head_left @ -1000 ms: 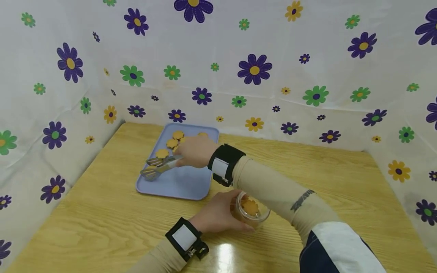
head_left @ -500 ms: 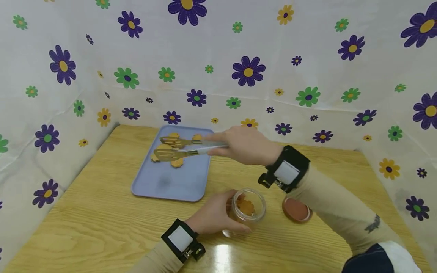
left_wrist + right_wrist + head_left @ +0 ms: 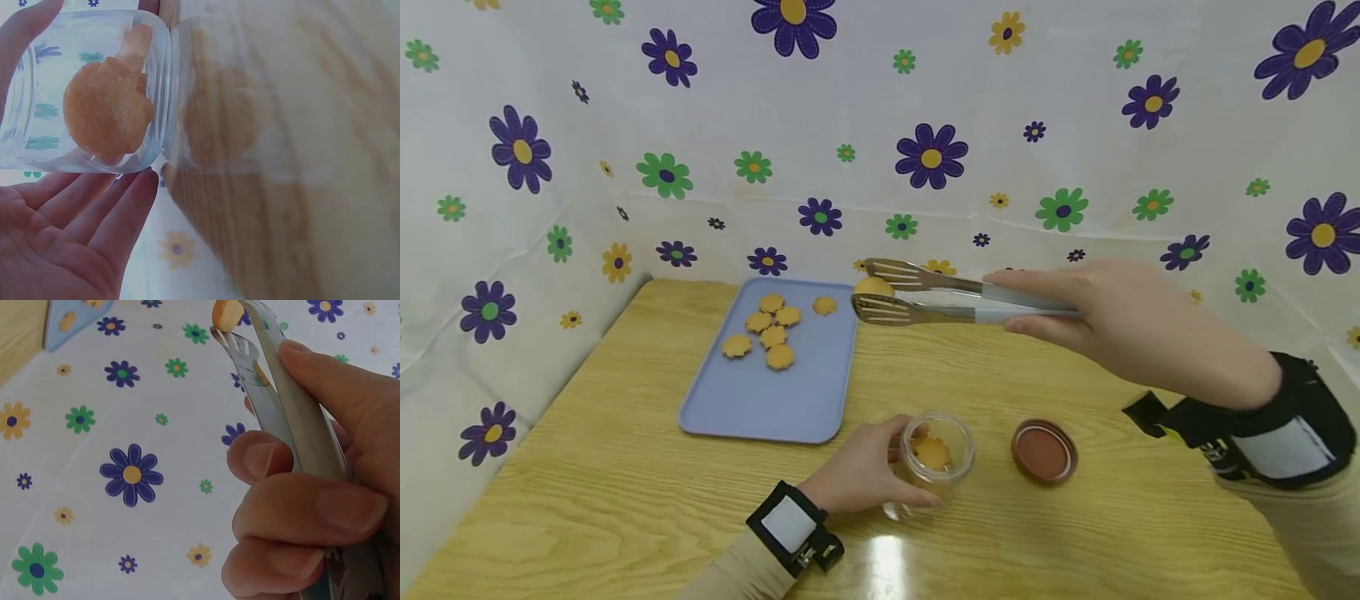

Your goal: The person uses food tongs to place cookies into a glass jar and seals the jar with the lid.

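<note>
My right hand (image 3: 1120, 325) grips metal tongs (image 3: 940, 313) with slotted ends. Between the ends a round golden cookie (image 3: 873, 287) is pinched, raised above the table to the right of the tray; the right wrist view shows that cookie (image 3: 227, 314) at the tips. Around a clear glass jar (image 3: 958, 462) curl the fingers and thumb of my left hand (image 3: 865, 471), with the jar upright on the wooden table. Inside the jar lie scalloped cookies (image 3: 109, 109), seen through its wall in the left wrist view. The jar's mouth is uncovered.
A lavender tray (image 3: 752, 408) at the left back bears several scalloped cookies (image 3: 779, 357). To the right of the jar lies a round reddish-brown lid (image 3: 1043, 452). Flower-print cloth (image 3: 857, 100) walls in the wooden table (image 3: 587, 475) at the back and sides.
The tongs in my right hand have risen from the tray and moved right, carrying a cookie. The brown lid has come into sight. My left hand stays at the jar.
</note>
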Available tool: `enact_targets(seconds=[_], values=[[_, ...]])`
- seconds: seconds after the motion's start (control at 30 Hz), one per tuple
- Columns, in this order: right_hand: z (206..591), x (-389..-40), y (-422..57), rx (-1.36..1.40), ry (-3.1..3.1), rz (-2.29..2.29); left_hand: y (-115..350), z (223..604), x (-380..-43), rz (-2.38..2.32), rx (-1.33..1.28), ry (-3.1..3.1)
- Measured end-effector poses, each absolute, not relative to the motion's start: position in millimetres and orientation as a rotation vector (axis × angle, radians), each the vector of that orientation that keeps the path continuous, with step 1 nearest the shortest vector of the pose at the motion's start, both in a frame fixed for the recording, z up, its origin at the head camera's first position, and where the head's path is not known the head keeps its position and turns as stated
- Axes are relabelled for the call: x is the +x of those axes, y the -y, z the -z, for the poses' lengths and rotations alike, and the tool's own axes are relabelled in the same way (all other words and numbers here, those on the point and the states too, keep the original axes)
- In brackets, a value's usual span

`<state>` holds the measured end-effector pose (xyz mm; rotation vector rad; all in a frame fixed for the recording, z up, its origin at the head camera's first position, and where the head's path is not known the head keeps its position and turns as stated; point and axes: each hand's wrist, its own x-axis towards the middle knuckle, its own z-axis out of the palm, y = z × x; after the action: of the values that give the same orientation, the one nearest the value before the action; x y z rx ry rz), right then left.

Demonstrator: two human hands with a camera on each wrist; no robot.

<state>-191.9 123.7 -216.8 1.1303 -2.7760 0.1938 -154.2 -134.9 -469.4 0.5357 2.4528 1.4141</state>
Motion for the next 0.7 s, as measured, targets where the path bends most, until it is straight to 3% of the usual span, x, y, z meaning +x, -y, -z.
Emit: enact_targets(seconds=[0.37,0.7], values=[[234,-157,-181,0.928,2.935,0.013,135,468,-154,-1.417,0.557,-2.456],[274,-151,-188,1.022,3.175,-0.155,136,465,-152,-1.401,0.554,-2.463]])
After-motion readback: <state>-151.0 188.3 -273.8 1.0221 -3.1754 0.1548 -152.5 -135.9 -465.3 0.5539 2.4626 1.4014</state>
